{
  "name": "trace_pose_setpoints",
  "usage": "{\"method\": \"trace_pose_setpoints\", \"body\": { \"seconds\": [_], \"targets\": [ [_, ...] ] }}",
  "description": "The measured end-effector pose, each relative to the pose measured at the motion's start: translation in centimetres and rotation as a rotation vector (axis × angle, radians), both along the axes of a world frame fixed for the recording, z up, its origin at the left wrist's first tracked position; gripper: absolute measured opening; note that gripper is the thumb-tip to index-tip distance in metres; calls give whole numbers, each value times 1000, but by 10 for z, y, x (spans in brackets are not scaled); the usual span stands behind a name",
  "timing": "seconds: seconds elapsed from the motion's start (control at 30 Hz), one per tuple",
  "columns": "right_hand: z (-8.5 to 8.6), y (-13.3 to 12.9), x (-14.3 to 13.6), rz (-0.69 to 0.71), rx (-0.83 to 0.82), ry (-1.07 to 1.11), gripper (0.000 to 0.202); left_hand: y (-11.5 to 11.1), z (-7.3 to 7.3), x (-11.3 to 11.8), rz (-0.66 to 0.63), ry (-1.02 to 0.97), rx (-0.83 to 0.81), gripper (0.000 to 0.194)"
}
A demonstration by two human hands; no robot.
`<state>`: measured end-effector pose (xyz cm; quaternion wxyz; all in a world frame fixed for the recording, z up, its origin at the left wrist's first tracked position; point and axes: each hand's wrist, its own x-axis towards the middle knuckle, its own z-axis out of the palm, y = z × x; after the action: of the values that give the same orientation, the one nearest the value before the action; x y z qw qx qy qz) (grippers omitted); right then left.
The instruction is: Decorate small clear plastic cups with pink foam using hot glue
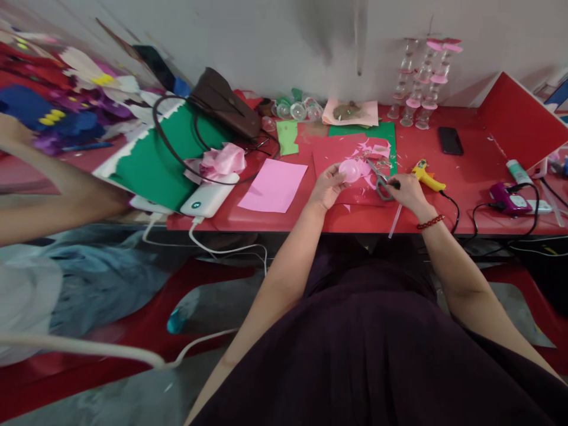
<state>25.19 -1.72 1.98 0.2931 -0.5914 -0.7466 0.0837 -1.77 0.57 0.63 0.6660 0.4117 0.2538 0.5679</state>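
Red tabletop point(473, 192) is lying open right of the yellow glue gun point(426, 176), front edge point(275, 226) running along its near side, left hand point(328, 186) pinching a round, shiny pale-pink disc point(350, 170) between both hands, right hand point(407, 192) curling closed on scissors point(380, 189) left of the gun.

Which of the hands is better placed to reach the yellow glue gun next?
Probably the right hand: it is close beside the yellow glue gun, though it holds the scissors. The left hand is farther off, holding a round pink piece.
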Motion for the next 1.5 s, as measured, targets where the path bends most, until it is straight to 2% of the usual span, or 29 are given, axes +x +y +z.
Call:
{"method": "trace_pose_setpoints", "body": {
  "seconds": [0.13, 0.23, 0.33, 0.5, 0.57, 0.63, 0.77, 0.87, 1.0, 1.13, 1.37, 1.5],
  "targets": [
    [0, -4, -3, -29, 70, 107, 10, 2, -3, -1, 10, 22, 14, 49],
    [9, -11, -12, -74, 149, 199, 24, 2, -5, -1, 14, 31, 20, 49],
    [22, -19, -26, -74, 130, 306, 40, 2, -5, -1, 19, 57, 27, 48],
    [29, -25, -62, 103, 5, 529, 28, -1, -2, 0, 13, 87, 50, 42],
    [26, -25, -77, 157, -69, 616, 50, -2, -1, 1, 4, 83, 56, 42],
    [21, -23, -88, 210, -137, 692, 62, -4, 0, 2, -8, 78, 61, 44],
    [15, -21, -99, 260, -144, 791, 57, -6, 2, 3, -28, 79, 60, 49],
    [15, -22, -97, 213, -81, 749, 51, -7, 3, 3, -29, 65, 61, 52],
    [17, -26, -91, 131, 79, 578, 37, -9, 5, 3, -71, 49, 44, 52],
    [14, -29, -90, 179, 190, 516, 25, -11, 7, 4, -116, 49, 82, 54],
    [18, -30, -93, 161, 161, 507, 28, -13, 9, 4, -81, 40, 122, 59],
    [19, -28, -93, 140, 112, 522, 36, -12, 7, 4, -67, 64, 121, 64]
  ]
}}
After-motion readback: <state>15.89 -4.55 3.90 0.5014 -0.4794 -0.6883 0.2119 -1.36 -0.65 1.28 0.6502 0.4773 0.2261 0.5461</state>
